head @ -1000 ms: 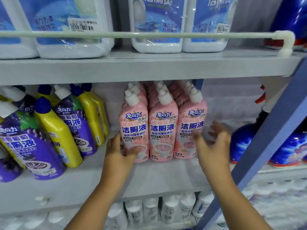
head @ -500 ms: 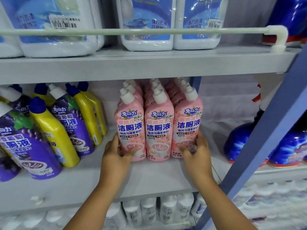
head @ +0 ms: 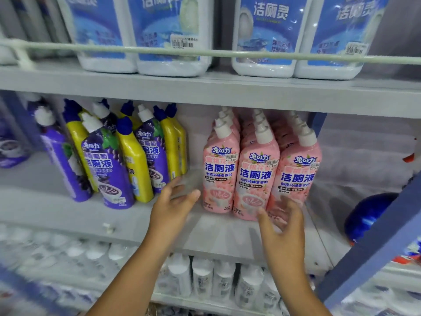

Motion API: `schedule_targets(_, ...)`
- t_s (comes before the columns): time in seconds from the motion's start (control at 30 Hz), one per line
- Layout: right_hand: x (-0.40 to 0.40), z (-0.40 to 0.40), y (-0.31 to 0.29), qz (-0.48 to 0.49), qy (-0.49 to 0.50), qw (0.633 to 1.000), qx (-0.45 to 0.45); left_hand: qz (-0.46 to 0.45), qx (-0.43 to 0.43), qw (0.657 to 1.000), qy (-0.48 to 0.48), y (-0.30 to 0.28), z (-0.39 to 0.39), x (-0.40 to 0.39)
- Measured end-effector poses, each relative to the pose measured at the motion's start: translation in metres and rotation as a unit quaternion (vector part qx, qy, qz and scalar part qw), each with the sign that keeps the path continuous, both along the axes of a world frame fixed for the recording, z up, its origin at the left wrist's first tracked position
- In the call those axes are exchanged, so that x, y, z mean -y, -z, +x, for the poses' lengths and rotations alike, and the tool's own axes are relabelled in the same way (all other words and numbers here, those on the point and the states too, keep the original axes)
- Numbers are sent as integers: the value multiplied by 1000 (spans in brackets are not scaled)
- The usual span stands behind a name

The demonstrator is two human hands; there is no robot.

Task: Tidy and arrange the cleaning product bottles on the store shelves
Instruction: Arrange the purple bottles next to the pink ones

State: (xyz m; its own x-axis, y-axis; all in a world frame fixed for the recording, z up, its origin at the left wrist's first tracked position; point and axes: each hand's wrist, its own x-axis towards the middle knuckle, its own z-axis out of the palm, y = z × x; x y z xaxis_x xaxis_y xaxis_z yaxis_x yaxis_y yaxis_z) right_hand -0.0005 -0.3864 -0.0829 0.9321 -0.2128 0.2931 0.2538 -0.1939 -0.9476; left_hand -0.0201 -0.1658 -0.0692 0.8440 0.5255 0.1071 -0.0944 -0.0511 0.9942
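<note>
Bottom-shelf white bottles [head: 202, 279] blurred, top jugs [head: 173, 30] cut off

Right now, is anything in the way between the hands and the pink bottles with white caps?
Nothing visible. The left hand hovers open in the gap just left of the pink bottles with white caps; the right hand is open right before them.

head cam | faces forward, slightly down | close to middle shelf [head: 68, 215] | single view, no overlap
</note>
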Motion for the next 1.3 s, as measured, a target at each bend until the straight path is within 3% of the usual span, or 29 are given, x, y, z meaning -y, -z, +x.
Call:
schedule_targets(0.23,-85,-18,-5,58,-223,972,-42,-4,-8,988,-156,-15,-87,-72)
schedule_targets(0.47,-174,-32,-4,39,-306,949,-59,-13,13,977,-214,-27,-114,-174)
schedule_targets(0.67,-271,-21,-8,19,-259,965,-34,71,-11,984,-161,-12,-77,-280)
schedule_targets(0.97,-349,-17,-17,-62,-101,993,9,141,-73,986,47,14,-23,-363)
schedule_targets(1.13,-363,-20,-19,-36,-99,994,-40,164,-30,985,34,18,-16,-369)
schedule_targets(1.3,-333,-36,-27,-28,-67,997,-23,122,8,992,-6,11,-15,-393)
